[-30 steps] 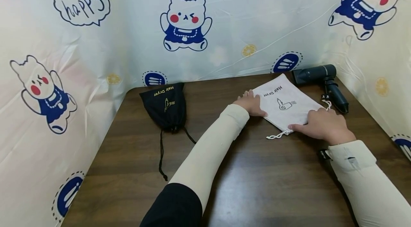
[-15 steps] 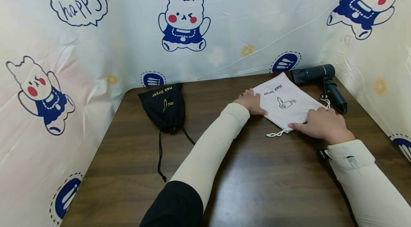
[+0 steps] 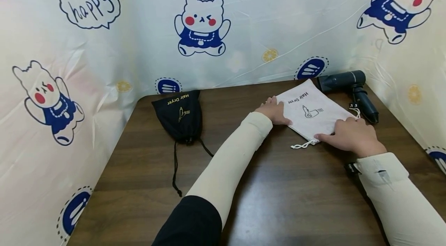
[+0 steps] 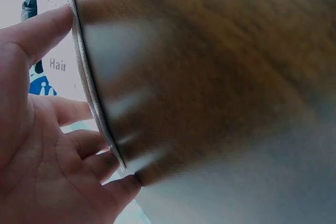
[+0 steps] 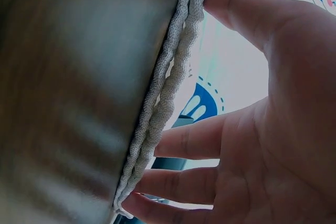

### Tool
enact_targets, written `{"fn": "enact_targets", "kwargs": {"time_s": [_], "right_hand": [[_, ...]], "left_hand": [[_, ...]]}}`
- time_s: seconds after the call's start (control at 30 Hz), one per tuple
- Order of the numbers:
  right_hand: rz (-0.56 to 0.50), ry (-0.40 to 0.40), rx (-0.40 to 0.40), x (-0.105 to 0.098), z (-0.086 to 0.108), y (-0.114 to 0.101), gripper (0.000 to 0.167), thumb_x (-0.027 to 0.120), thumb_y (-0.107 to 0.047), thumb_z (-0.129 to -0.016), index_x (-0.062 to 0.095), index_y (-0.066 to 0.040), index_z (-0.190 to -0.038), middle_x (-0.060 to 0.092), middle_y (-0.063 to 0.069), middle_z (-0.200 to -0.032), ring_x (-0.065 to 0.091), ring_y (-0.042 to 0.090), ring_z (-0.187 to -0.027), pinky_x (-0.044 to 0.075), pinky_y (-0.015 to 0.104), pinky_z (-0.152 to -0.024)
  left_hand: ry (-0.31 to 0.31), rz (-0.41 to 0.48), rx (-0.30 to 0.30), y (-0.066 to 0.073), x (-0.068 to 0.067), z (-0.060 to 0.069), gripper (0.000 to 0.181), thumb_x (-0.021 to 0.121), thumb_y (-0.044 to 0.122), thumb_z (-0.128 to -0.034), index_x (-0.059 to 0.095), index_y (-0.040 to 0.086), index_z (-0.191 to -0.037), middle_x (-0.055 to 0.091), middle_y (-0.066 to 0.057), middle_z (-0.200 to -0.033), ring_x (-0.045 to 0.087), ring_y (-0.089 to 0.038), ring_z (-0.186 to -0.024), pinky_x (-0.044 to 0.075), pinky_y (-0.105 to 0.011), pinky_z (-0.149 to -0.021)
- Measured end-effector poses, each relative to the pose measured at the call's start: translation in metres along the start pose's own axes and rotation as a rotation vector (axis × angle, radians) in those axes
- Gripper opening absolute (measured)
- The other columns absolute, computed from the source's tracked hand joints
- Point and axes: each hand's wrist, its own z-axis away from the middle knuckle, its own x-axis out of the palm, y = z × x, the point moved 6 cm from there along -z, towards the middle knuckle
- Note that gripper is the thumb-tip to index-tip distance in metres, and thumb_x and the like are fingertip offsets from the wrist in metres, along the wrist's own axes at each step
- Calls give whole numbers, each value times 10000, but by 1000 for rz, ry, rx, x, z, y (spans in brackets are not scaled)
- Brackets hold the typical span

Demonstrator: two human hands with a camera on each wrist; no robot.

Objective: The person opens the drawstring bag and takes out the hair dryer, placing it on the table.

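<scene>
A white drawstring bag [image 3: 306, 112] printed "Hair Dryer" lies flat at the table's back right. My left hand [image 3: 274, 111] rests on its left edge, thumb and fingers spread. Along the gathered edge nearest me, my right hand [image 3: 353, 136] touches the bag with its thumb and fingertips apart. Close up, the left wrist view has the left hand [image 4: 58, 145] against the bag's thin rim. In the right wrist view, the white cord [image 5: 168, 95] runs between the right thumb and fingers. A dark hair dryer [image 3: 364, 103] lies just beyond the bag, to the right.
On the left of the wooden table [image 3: 278, 192] lies a black drawstring bag [image 3: 181, 116], also printed "Hair Dryer", its cords trailing toward me. A patterned curtain [image 3: 244, 25] with cartoon bears rises behind the table and along both sides.
</scene>
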Motion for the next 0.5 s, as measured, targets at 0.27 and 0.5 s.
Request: {"fn": "enact_targets", "kwargs": {"time_s": [0.27,0.5], "right_hand": [[5,5,-9,-4,1,-5,1125,455,-943,-791,659,96,-1168,589,371,-1089,506,550,-968,459,646,-649],[0,-27,-2,-1,5,-4,1116,450,-935,-803,659,96,-1174,598,362,-1075,508,540,-946,449,632,-635]], "left_hand": [[34,0,-7,-5,2,-5,935,573,703,-935,251,193,-1650,102,-109,-1742,104,-255,-1617,202,-426,-1282],[55,14,-30,-6,10,5,911,502,731,-957,219,226,-1660,50,-102,-1749,63,-238,-1622,168,-438,-1292]]}}
